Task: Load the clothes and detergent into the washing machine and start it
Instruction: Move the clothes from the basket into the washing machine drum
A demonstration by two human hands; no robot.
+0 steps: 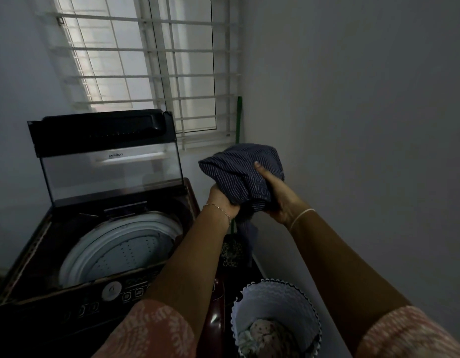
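A dark blue striped garment (236, 169) is bunched up in the air to the right of the washing machine (43, 254). My left hand (220, 200) grips its lower left part and my right hand (275, 192) clasps it from the right, thumb on top. A strip of the cloth dangles below my hands. The top-loading machine stands at the left with its glass lid (110, 161) raised upright. Its white perforated drum (125, 246) shows no clothes inside. The control panel (115, 293) runs along the front edge. No detergent is visible.
A white laundry basket (275, 301) with patterned clothes at its bottom stands on the floor at the lower right. A dark red object (218, 306) sits between basket and machine. A barred window (151, 68) is behind, a green pole (238, 117) in the corner, and a wall close on the right.
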